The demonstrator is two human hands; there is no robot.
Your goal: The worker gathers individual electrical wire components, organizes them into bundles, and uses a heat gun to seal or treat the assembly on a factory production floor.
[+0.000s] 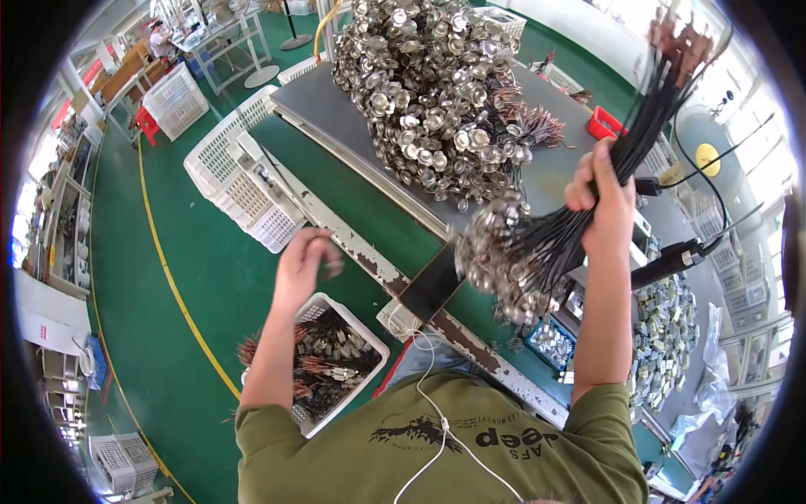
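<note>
My right hand [606, 197] is closed round the middle of a thick bundle of black wires [554, 239]. Shiny round metal caps hang in a cluster at the bundle's lower left end, blurred by motion. Its coppery bare tips point up to the far right. My left hand [304, 265] is off to the left with nothing visible in it; its fingers are curled and partly smeared. Below that hand stands a white crate [374, 378] holding dark wired parts with copper-coloured ends. A big heap of similar metal-capped wires [437, 101] lies on the grey table ahead.
The grey table [323, 105] has a pale, chipped metal frame [361, 260] in front. White plastic baskets [222, 160] sit left of it. A blue tray [552, 343] of small metal parts, a red bin [604, 123], a dark cylindrical tool [663, 265] and many small parts [663, 336] are at right.
</note>
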